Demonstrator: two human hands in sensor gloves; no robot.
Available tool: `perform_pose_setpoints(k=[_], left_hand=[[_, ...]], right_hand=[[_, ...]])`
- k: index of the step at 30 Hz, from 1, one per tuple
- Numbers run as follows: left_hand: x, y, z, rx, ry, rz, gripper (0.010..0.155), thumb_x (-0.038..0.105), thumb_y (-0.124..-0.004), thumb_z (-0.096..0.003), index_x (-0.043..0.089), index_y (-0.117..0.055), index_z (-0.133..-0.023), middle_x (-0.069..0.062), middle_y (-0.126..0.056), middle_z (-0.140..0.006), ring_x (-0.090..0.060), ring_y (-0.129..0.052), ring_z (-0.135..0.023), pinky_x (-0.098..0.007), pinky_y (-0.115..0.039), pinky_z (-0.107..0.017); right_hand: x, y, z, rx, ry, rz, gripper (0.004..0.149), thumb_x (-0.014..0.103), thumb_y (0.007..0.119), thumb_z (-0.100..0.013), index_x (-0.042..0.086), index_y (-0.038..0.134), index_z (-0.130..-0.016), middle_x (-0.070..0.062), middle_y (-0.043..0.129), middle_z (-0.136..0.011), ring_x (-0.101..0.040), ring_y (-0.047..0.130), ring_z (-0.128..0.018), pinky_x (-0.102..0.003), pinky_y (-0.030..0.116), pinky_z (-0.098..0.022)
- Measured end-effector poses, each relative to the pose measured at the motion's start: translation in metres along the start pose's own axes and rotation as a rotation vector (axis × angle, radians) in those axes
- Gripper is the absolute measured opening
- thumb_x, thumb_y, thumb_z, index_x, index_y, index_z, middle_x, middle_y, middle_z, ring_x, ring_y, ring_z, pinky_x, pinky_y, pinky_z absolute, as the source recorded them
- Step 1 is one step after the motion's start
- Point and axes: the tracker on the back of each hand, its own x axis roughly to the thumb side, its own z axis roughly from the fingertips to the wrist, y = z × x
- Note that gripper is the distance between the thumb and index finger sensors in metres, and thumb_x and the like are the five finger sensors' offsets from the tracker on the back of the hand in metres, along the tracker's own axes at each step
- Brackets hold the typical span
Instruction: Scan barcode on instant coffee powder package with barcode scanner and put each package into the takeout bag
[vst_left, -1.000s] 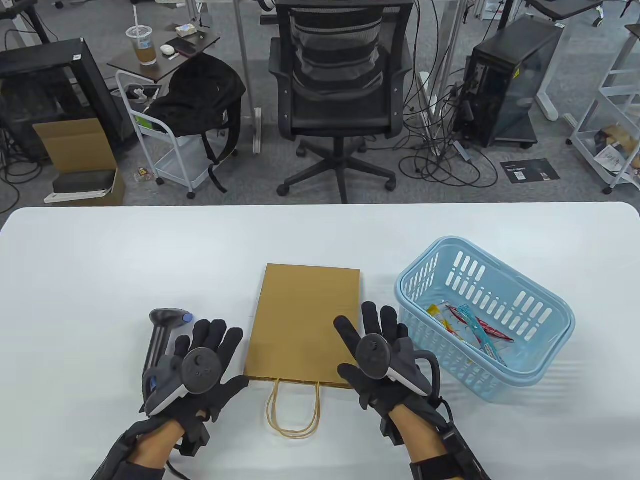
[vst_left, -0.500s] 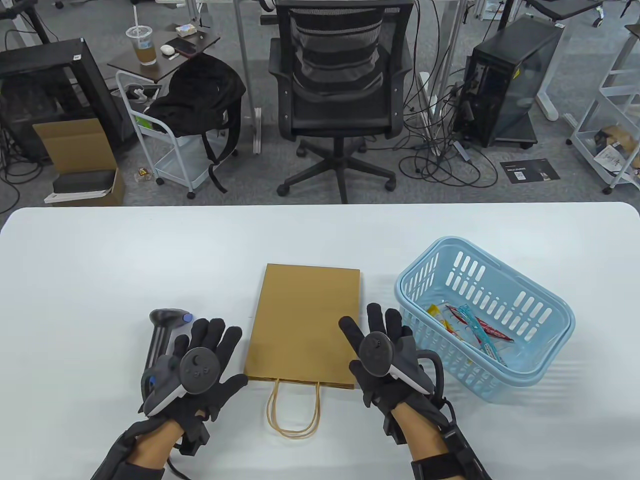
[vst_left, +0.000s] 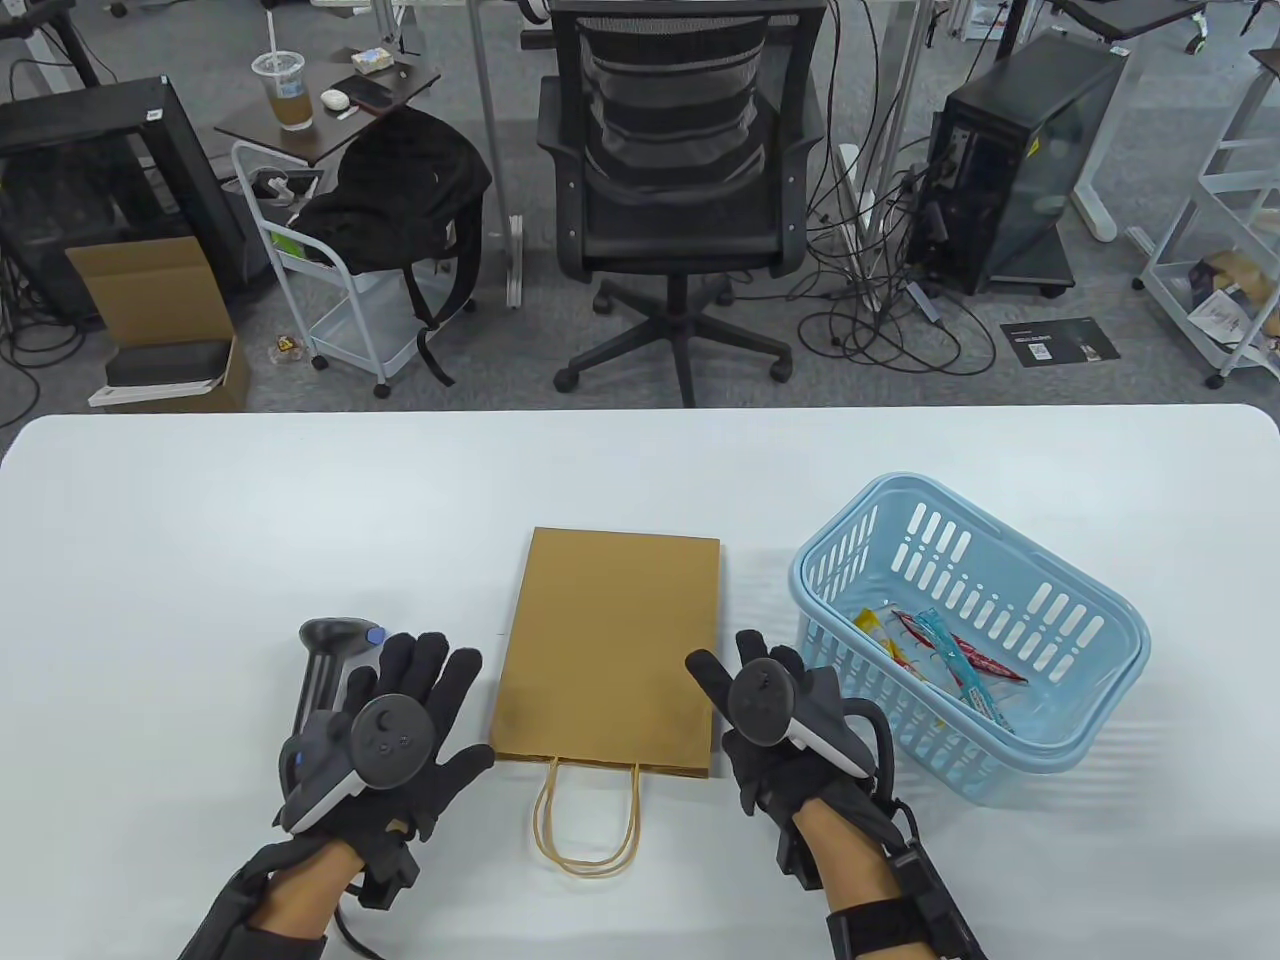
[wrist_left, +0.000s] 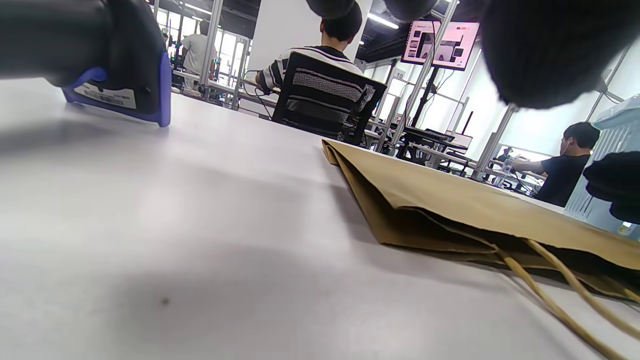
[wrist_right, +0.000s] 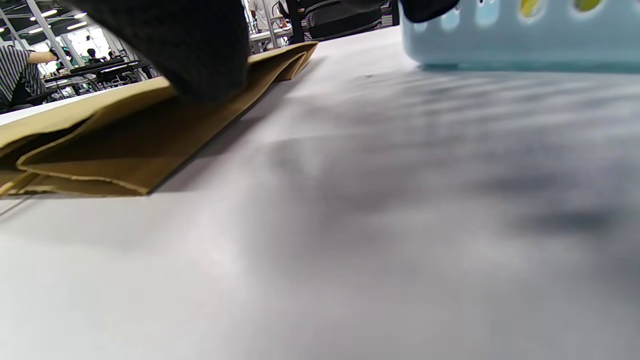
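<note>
A flat brown paper takeout bag (vst_left: 610, 640) lies at the middle of the table, its twine handles toward me. The grey barcode scanner (vst_left: 322, 660) lies to its left. My left hand (vst_left: 425, 700) hovers between scanner and bag with fingers spread, holding nothing. My right hand (vst_left: 765, 700) is just off the bag's right edge, fingers loosely extended, empty. Several instant coffee packages (vst_left: 950, 660) lie in the light blue basket (vst_left: 1110, 600) on the right. In the left wrist view the scanner (wrist_left: 115, 75) and bag (wrist_left: 450, 205) lie ahead. The right wrist view shows the bag (wrist_right: 125, 130) and basket (wrist_right: 525, 35).
The white table (vst_left: 300, 500) spreads wide behind the bag. An office chair (vst_left: 680, 180) stands past the far edge, with carts, a computer tower and cables on the floor. People sit at desks in the background of the left wrist view.
My right hand has drifted slightly right and toward me, off the bag's right edge, its fingers less stretched out. My left hand has barely shifted. Nothing was picked up.
</note>
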Motion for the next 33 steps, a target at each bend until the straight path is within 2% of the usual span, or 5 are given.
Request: perform_pose_setpoints(k=[10,19,23,29,33], left_hand=[[0.001,-0.001,0.000,-0.015,-0.006,0.011,0.091,0.071,-0.071,-0.0380,0.046,-0.021,-0.110,0.010,-0.017,-0.124,-0.021,-0.008,-0.118,-0.052,-0.018,-0.085],[-0.002,-0.001,0.002,-0.010,0.003,0.021,0.091,0.070,-0.071,-0.0380,0.046,-0.022,-0.110,0.011,-0.018,-0.124,-0.021,-0.008,-0.118,-0.052,-0.018,-0.085],[-0.002,-0.002,0.002,-0.017,0.012,0.023,0.091,0.070,-0.071,-0.0381,0.046,-0.022,-0.110,0.011,-0.018,-0.124,-0.021,-0.009,-0.118,-0.052,-0.018,-0.085],[-0.007,-0.002,0.000,-0.018,0.041,0.035,0.087,0.067,-0.070,-0.0397,0.046,-0.024,-0.110,0.011,-0.020,-0.124,-0.021,-0.010,-0.119,-0.052,-0.019,-0.085],[-0.009,-0.001,0.000,-0.023,0.052,0.046,0.086,0.066,-0.071,-0.0403,0.046,-0.025,-0.110,0.010,-0.022,-0.124,-0.021,-0.014,-0.118,-0.052,-0.020,-0.085]], right_hand=[[-0.002,0.009,-0.005,0.102,0.011,0.038,0.085,0.035,0.085,-0.050,0.056,0.027,-0.108,-0.006,0.012,-0.126,-0.044,0.027,-0.115,-0.061,0.038,-0.083],[0.006,0.008,-0.003,0.069,-0.035,0.047,0.088,0.034,0.091,-0.047,0.055,0.032,-0.108,-0.006,0.016,-0.126,-0.043,0.035,-0.115,-0.062,0.042,-0.082],[0.012,0.007,0.001,0.015,-0.094,0.067,0.085,0.032,0.096,-0.043,0.054,0.044,-0.107,-0.007,0.027,-0.127,-0.040,0.050,-0.113,-0.061,0.049,-0.081],[0.022,0.003,0.005,-0.085,-0.187,0.063,0.072,0.031,0.101,-0.039,0.049,0.068,-0.100,-0.007,0.044,-0.125,-0.031,0.077,-0.100,-0.056,0.063,-0.074],[0.029,-0.003,0.009,-0.188,-0.271,0.069,0.044,0.031,0.101,-0.039,0.039,0.091,-0.082,-0.005,0.078,-0.110,-0.022,0.094,-0.083,-0.051,0.073,-0.069]])
